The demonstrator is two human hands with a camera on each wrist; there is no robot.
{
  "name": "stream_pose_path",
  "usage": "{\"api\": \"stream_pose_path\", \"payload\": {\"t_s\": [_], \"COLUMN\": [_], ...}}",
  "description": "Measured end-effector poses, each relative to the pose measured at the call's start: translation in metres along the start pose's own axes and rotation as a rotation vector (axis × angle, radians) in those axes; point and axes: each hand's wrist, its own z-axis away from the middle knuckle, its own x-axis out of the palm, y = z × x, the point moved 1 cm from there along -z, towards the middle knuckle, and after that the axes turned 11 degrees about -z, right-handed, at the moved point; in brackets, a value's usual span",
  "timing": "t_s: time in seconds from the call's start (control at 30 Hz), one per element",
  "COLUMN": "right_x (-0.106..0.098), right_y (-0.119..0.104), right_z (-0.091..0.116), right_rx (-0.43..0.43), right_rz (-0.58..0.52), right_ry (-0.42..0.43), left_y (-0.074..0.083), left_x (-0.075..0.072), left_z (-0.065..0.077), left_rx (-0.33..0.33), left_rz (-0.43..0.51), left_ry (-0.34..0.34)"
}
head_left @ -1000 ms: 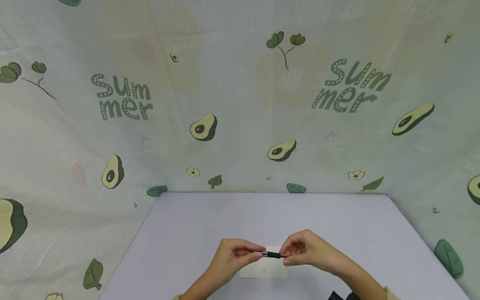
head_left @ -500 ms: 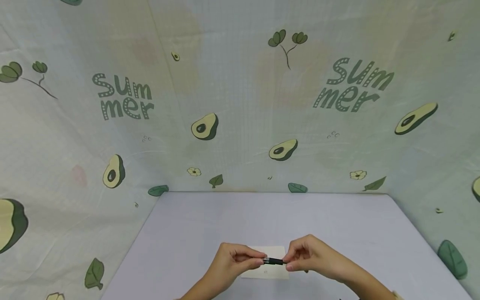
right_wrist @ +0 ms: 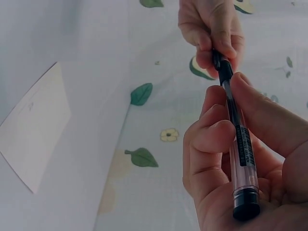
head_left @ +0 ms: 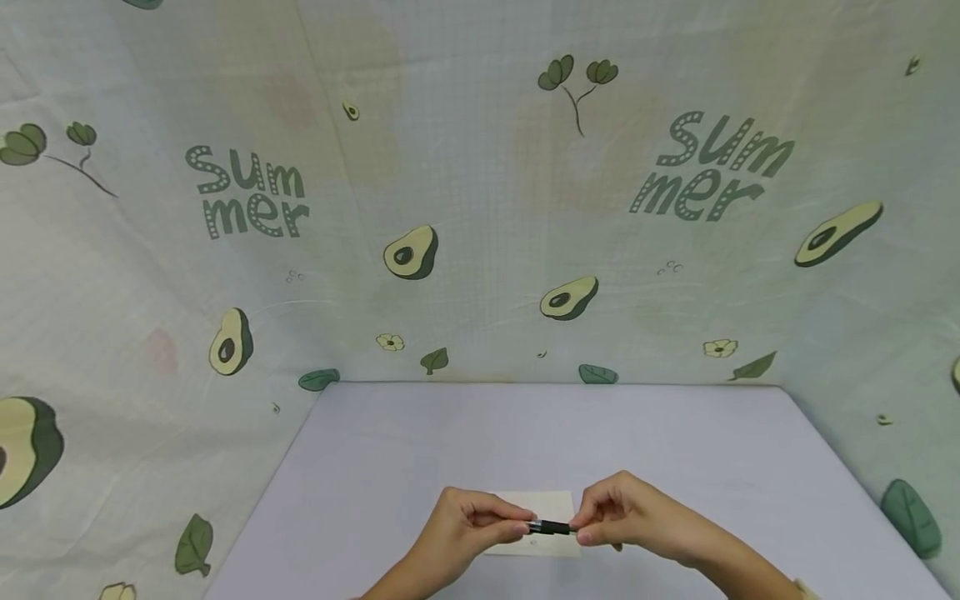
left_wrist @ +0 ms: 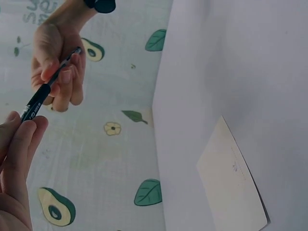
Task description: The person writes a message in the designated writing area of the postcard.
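Note:
A slim pen (head_left: 551, 527) with a clear barrel and black parts is held level between both hands above the table. My left hand (head_left: 467, 527) pinches its black, clip-bearing end between thumb and fingers. On the other side, my right hand (head_left: 628, 510) grips the barrel with thumb and curled fingers. In the right wrist view the pen (right_wrist: 244, 156) runs along the right palm, with its black end plug and a printed label showing. The left wrist view shows white lettering on the pen's black part (left_wrist: 34, 103). Fingers hide part of both ends.
A pale sheet of paper (head_left: 553, 502) with a small mark lies on the white table (head_left: 420, 433) beneath the hands. Behind and beside the table hangs a cloth (head_left: 480, 208) printed with avocados, leaves and lettering. A dark band (left_wrist: 101, 4) sits on the right wrist.
Both hands have come down slightly with the pen, the right hand also shifting a little to the right. Each hand keeps its hold. The dark item at the lower right has left the head view.

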Motion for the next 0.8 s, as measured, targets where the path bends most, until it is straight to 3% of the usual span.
{"api": "stream_pose_path", "payload": {"t_s": [0.63,0.8], "right_x": [-0.0035,-0.0045], "right_y": [0.0030,0.0036], "right_z": [0.0003,-0.0001], "right_rx": [0.029,0.039], "right_rz": [-0.075,-0.077], "right_ry": [-0.048,-0.055], "left_y": [0.0006,-0.0004], "left_x": [-0.0027,-0.0039], "left_z": [-0.0014,-0.0025], "left_rx": [-0.052,-0.034], "left_rz": [0.024,0.029], "left_ry": [-0.036,-0.054]}}
